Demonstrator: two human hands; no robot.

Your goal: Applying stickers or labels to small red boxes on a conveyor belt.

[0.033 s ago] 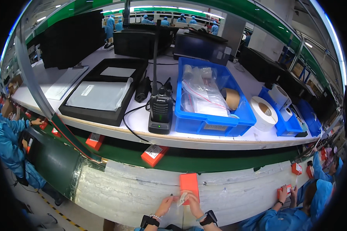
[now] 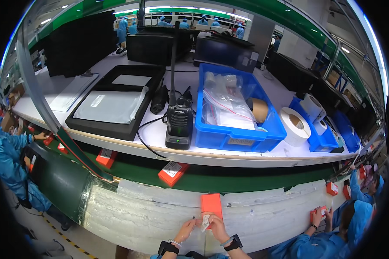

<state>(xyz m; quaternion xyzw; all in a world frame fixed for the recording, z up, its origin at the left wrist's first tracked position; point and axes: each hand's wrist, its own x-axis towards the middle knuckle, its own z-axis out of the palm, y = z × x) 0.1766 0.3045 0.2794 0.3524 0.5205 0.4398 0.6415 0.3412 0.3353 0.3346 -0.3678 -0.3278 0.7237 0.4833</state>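
Observation:
An orange-red box [image 2: 211, 203] lies on the pale, film-covered work surface [image 2: 151, 216] right in front of me. Over its near end, my right hand [image 2: 218, 228] pinches a small crumpled whitish piece [image 2: 205, 222], perhaps film or paper. My left hand [image 2: 185, 229] is just to the left of the box, its fingertips pinched close to that piece. Whatever sits between the left fingertips is too small to name. Both wrists wear dark bands.
Beyond the work surface runs a green belt [image 2: 229, 180] carrying orange-red boxes [image 2: 173, 172]. Above it, a white shelf holds a two-way radio [image 2: 179, 125], a blue bin [image 2: 235, 140] of bags, a black foam tray [image 2: 106, 129] and label rolls [image 2: 295, 127]. Co-workers in blue sit at both sides.
The crumpled whitish piece has turned slightly and shows more of its face. Both hands stay almost in place; the box has not moved.

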